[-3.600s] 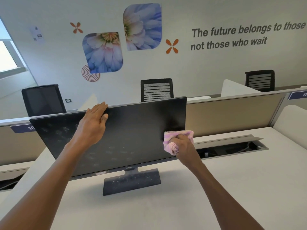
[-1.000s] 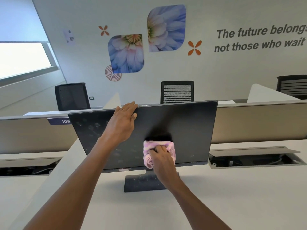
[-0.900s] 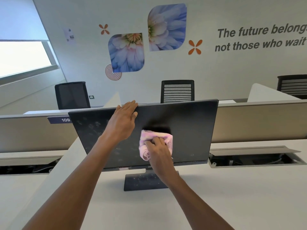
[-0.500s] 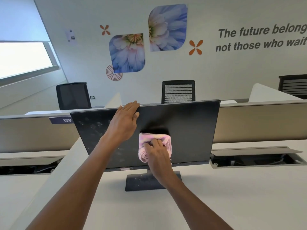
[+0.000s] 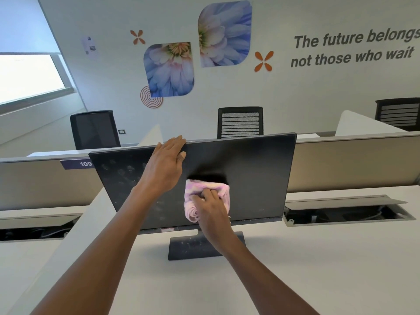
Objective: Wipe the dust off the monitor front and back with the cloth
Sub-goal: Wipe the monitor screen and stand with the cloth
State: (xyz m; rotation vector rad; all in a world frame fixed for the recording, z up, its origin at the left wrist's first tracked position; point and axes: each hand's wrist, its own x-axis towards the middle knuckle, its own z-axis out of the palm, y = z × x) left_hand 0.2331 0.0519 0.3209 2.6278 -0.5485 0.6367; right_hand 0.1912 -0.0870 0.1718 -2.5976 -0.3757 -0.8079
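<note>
Monitor [image 5: 256, 178] upright on desk [image 5: 318, 269], screen facing camera. Right hand [image 5: 212, 209] grips bunched pink cloth [image 5: 204, 196], pressed against lower centre of screen. Left hand [image 5: 167, 162] flat, fingers straight over top edge. Dust specks on screen's left half.

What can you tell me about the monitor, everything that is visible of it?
The monitor is a thin, black, switched-off flat screen standing upright on a flat dark base on the white desk. Pale dust marks cover its left part and the base; the right part looks cleaner. The left hand rests over its top edge, and the right hand presses a pink cloth against the screen's lower middle.
</note>
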